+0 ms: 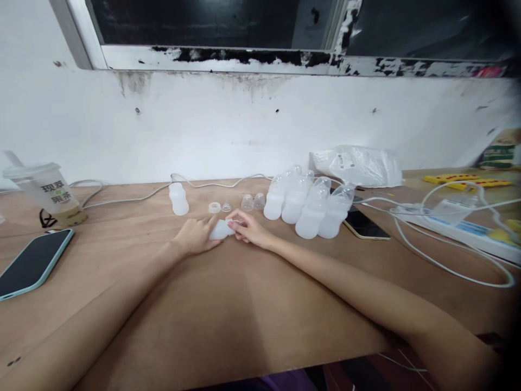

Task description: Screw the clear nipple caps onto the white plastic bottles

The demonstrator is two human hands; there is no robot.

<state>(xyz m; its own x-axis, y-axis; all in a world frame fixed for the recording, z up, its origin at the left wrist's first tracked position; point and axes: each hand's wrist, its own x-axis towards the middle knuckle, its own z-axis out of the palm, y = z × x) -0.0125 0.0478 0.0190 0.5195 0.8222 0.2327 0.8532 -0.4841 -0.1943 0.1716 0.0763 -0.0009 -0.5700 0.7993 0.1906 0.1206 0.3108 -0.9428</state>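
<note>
A white baby bottle (220,230) lies tilted on its side between my hands, low over the table. My left hand (197,234) is wrapped round its body. At the neck end, the fingers of my right hand (249,228) are closed on the bottle's top; they partly hide what sits there. Just beyond my hands are a white collar ring (214,207), a clear nipple (226,206) and two clear domed caps (253,202). One open bottle body (178,199) stands farther back on the left. Several capped bottles (312,212) stand grouped to the right.
A drink cup (51,193) and a phone (35,263) are at the left. On the right are a dark phone (366,222), a power strip (459,225) with looping white cables, a yellow item (466,181) and a plastic bag (358,165) by the wall.
</note>
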